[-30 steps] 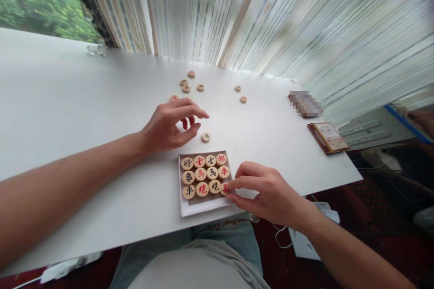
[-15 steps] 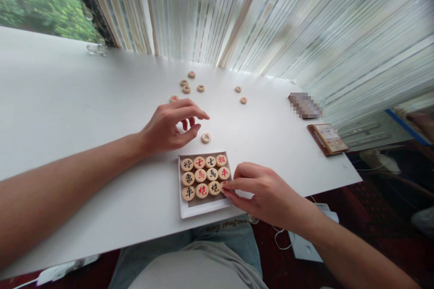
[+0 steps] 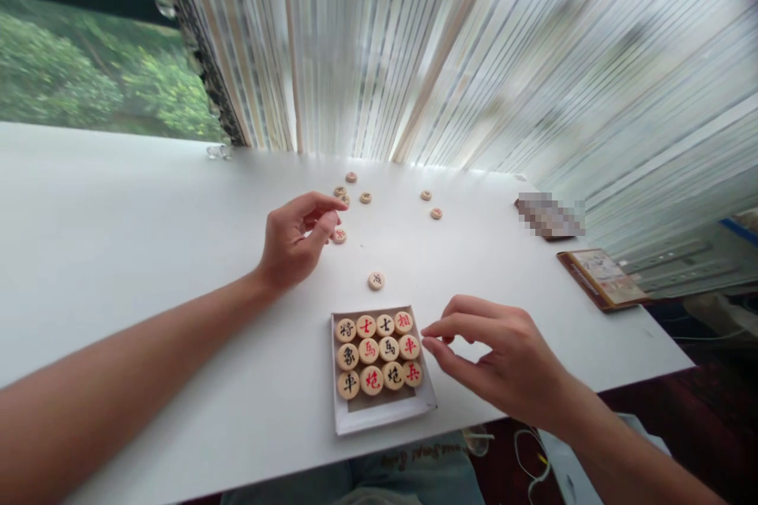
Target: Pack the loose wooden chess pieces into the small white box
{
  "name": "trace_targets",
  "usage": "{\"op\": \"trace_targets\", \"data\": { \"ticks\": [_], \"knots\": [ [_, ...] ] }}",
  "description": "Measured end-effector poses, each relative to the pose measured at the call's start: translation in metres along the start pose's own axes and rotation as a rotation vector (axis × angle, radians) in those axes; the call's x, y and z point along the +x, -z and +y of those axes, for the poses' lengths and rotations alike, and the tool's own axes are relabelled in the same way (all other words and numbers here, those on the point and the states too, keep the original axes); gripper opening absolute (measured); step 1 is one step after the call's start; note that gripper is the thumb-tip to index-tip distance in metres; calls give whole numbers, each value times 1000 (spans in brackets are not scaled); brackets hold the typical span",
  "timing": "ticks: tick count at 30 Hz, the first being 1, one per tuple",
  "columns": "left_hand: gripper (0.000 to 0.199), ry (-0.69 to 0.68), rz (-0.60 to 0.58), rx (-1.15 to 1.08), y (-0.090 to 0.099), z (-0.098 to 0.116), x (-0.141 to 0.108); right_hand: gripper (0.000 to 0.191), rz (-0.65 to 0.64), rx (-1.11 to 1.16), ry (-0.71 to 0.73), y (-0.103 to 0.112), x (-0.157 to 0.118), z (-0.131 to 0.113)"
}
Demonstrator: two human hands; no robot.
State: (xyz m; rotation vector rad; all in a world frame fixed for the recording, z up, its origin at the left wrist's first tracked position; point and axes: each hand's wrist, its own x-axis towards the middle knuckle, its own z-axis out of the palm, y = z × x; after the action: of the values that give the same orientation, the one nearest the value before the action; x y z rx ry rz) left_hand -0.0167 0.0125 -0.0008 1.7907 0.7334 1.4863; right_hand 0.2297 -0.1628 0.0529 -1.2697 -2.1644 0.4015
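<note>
My left hand (image 3: pixel 298 241) is over the table, its fingers curled around a red-marked xiangqi piece (image 3: pixel 339 237) at the fingertips; part of the grip is hidden. Beside the right rim of a shallow white box (image 3: pixel 384 413), my right hand (image 3: pixel 491 347) has thumb and forefinger slightly apart, holding nothing. Rows of round wooden xiangqi pieces fill most of the box, marked in red or black. Its near right piece (image 3: pixel 413 374) is red. A black-marked piece (image 3: pixel 376 281) lies flat just beyond the box.
Several loose pieces lie farther back, including a black-marked one (image 3: pixel 365 198) and a red-marked one (image 3: pixel 437 214). A flat brown-edged box (image 3: pixel 604 279) sits near the table's right edge, with a blurred-out item (image 3: pixel 550 217) behind it. Strip curtains (image 3: pixel 355 47) hang beyond the table.
My right hand has let go of the red piece in the box and drawn back to the right. My left hand moved back and left; its red piece has shifted rightward. The view tilted up.
</note>
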Motion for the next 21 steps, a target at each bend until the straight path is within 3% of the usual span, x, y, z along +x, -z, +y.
{"op": "trace_targets", "data": {
  "ticks": [5, 9, 16, 21],
  "knots": [
    [19, 98, 207, -11, 17, -13, 22, 18, 98, 66, -140, 0, 42, 34],
    [22, 203, 274, 101, 27, -26, 31, 29, 74, 276, -353, -14, 88, 66],
    [24, 332, 193, 281, 31, -46, 31, 27, 69, 327, -429, -61, 157, 101],
    [25, 375, 68, 382, 29, -44, 29, 24, 115, 281, -359, -77, 162, 107]
  ]
}}
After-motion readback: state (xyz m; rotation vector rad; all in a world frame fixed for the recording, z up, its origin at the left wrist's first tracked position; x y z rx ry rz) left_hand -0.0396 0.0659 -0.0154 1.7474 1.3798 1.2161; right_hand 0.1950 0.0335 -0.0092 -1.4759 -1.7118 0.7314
